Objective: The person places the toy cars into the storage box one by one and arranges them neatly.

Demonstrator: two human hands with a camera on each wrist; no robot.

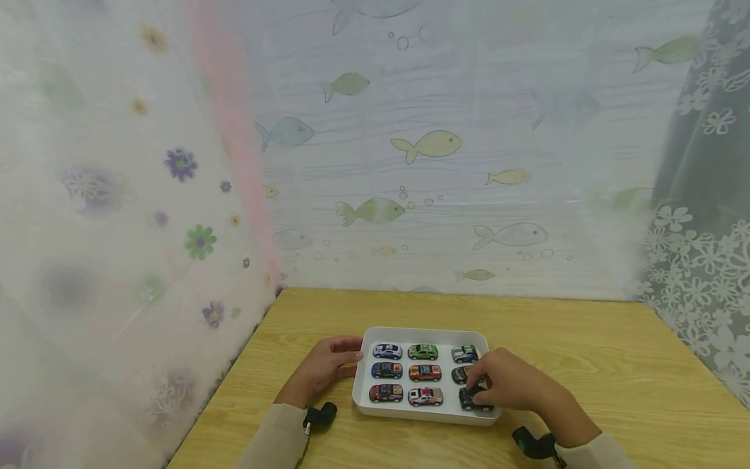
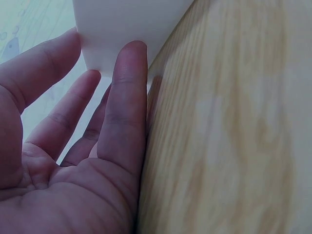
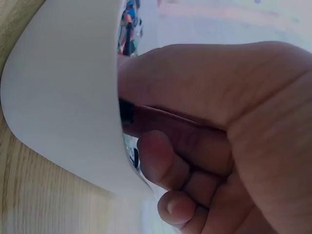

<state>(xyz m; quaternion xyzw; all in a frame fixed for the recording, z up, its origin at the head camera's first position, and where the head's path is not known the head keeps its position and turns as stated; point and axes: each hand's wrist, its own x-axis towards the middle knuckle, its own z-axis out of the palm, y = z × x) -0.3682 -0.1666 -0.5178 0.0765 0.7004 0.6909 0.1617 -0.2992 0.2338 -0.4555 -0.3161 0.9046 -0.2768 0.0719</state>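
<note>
A white tray (image 1: 426, 412) stands on the table with several small toy cars in rows. Its front right corner holds a black toy car (image 1: 469, 398), which my right hand (image 1: 508, 381) pinches between thumb and fingers. In the right wrist view the tray wall (image 3: 63, 92) hides most of that car; the ring and little fingers curl beside the rim. My left hand (image 1: 325, 366) is at the tray's left end. The left wrist view shows that hand (image 2: 92, 131) with fairly straight fingers, their tips against the tray's outer wall (image 2: 126, 24).
Beside the right hand's fingers is a dark toy car (image 1: 459, 374), with a blue, green and white one (image 1: 465, 354) behind it. The wooden table (image 1: 562, 332) meets a fish-patterned curtain (image 1: 433, 215) at the back and a flowered one (image 1: 117, 247) on the left.
</note>
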